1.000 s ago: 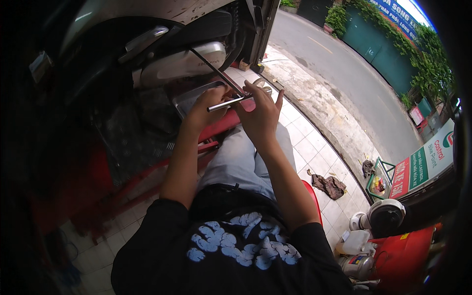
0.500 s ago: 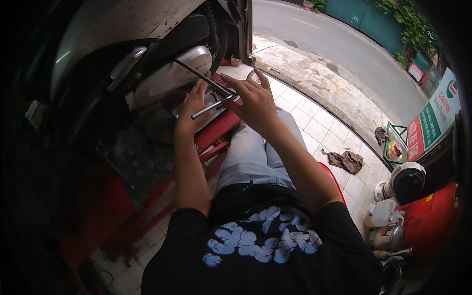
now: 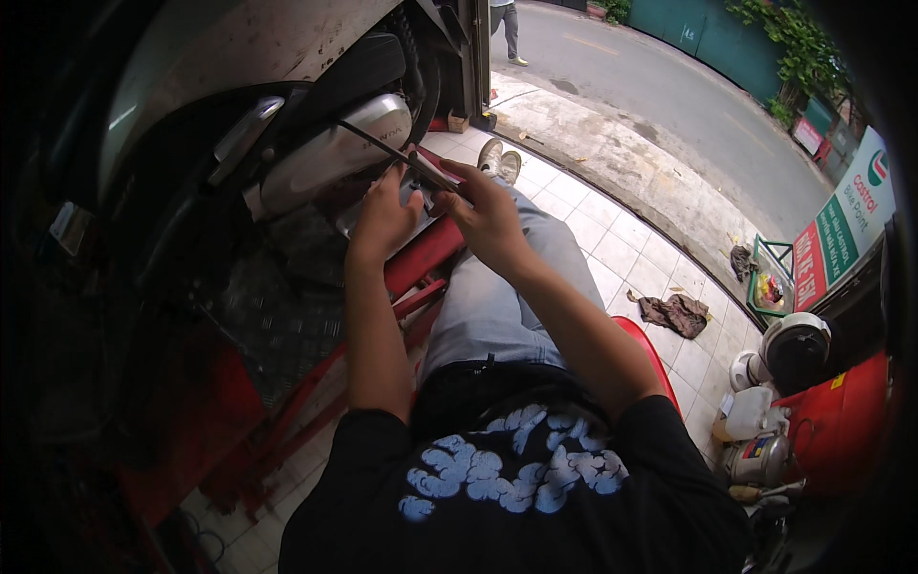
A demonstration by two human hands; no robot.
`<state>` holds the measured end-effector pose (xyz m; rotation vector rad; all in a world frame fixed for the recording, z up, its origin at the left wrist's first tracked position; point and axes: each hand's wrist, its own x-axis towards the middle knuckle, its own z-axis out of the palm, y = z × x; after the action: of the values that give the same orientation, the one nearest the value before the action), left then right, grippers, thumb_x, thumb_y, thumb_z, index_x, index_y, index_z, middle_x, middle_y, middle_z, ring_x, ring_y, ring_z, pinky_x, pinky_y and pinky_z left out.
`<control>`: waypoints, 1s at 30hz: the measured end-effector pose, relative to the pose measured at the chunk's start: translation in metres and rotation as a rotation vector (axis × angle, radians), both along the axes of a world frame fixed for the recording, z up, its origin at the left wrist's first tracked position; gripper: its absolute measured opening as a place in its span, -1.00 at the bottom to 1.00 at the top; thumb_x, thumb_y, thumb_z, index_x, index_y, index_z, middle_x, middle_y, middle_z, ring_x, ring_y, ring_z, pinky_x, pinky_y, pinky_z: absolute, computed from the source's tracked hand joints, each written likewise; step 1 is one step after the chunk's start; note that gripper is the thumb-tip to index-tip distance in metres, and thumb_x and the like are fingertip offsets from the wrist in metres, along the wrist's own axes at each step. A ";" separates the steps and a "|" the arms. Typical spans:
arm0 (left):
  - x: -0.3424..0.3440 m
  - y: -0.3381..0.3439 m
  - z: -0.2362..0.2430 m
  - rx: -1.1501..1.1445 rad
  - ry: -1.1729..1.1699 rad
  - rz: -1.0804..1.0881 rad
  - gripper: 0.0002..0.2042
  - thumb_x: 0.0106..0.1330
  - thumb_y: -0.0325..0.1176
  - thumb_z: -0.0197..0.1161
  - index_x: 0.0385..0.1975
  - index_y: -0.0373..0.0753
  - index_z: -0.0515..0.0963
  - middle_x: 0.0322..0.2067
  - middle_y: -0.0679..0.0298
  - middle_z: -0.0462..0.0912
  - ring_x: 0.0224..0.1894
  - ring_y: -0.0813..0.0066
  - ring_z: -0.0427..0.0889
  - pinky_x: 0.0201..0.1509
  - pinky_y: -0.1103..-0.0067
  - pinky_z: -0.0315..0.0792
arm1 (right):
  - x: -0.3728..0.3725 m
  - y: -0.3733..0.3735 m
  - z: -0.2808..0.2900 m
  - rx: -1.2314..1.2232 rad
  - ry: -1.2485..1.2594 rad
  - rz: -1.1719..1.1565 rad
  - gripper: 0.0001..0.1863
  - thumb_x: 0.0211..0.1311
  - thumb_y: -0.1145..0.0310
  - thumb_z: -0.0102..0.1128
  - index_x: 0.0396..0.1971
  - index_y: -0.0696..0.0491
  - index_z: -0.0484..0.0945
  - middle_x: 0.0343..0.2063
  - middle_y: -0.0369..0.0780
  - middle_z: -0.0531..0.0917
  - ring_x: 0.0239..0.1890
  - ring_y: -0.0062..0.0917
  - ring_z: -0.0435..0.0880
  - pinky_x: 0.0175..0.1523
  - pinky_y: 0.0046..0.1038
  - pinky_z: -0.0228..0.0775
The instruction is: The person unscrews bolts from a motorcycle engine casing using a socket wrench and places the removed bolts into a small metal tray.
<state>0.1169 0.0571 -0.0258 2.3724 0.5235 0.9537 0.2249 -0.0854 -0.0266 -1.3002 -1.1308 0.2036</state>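
Note:
A silver motorbike engine cover is in front of me on the left. A T-handle wrench slants across it, its long dark shaft running from the cover down to my right hand. My right hand is closed around the handle end, and its crossbar is mostly hidden. Close under the shaft is my left hand, its fingers stretched upward and its thumb apart. Whether its fingertips touch the shaft I cannot tell. Where the far tip meets the motorbike is hard to make out.
A red lift frame runs beneath my hands, beside my legs. On the tiled floor to the right lies a brown rag. Jugs and a red tank stand at far right. A person walks on the road.
My right hand has gone from spread fingers to a closed grip on the wrench handle, and the crossbar has turned out of sight. My left thumb has moved outward. A person has appeared on the road.

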 end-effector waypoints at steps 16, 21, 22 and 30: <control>0.012 -0.011 -0.002 -1.025 -0.559 -0.804 -0.54 0.48 -0.20 0.15 0.20 -0.44 0.40 0.06 0.04 0.64 0.09 0.33 0.64 0.20 0.46 0.48 | 0.001 -0.018 0.013 -0.046 -0.081 0.091 -0.52 0.52 0.09 0.00 0.24 0.09 0.36 -0.27 -0.07 0.72 -0.17 -0.24 0.76 -0.07 -0.32 0.55; 0.028 0.000 -0.018 -1.048 -0.444 -0.601 -0.66 0.50 -0.21 0.15 0.08 -0.35 0.51 0.03 0.07 0.66 0.03 0.42 0.66 0.08 0.52 0.50 | 0.002 -0.012 0.012 -0.100 0.960 0.357 -0.41 0.58 -0.07 -0.22 0.23 0.13 0.39 -0.48 -0.16 0.68 -0.41 -0.40 0.72 -0.22 -0.39 0.57; 0.028 -0.003 -0.016 -1.051 -0.440 -0.582 -0.67 0.50 -0.22 0.14 0.07 -0.35 0.51 0.02 0.08 0.67 0.01 0.43 0.66 0.06 0.53 0.50 | 0.003 -0.012 0.010 -0.081 0.950 0.386 -0.44 0.58 -0.06 -0.21 0.21 0.12 0.41 -0.49 -0.16 0.67 -0.41 -0.41 0.72 -0.27 -0.37 0.57; 0.032 0.003 -0.021 -1.135 -0.603 -0.595 -0.72 0.55 -0.27 0.00 0.02 -0.34 0.52 -0.04 0.11 0.68 -0.10 0.43 0.67 -0.01 0.53 0.51 | -0.002 -0.011 0.007 -0.176 -0.373 -0.165 -0.66 0.45 0.41 -0.01 0.17 0.06 0.45 -0.46 -0.17 0.68 -0.41 -0.30 0.69 -0.24 -0.29 0.46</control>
<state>0.1493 0.0604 -0.0465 1.0369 0.0396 0.7231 0.2233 -0.0967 -0.0197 -1.6253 -1.3321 -0.0677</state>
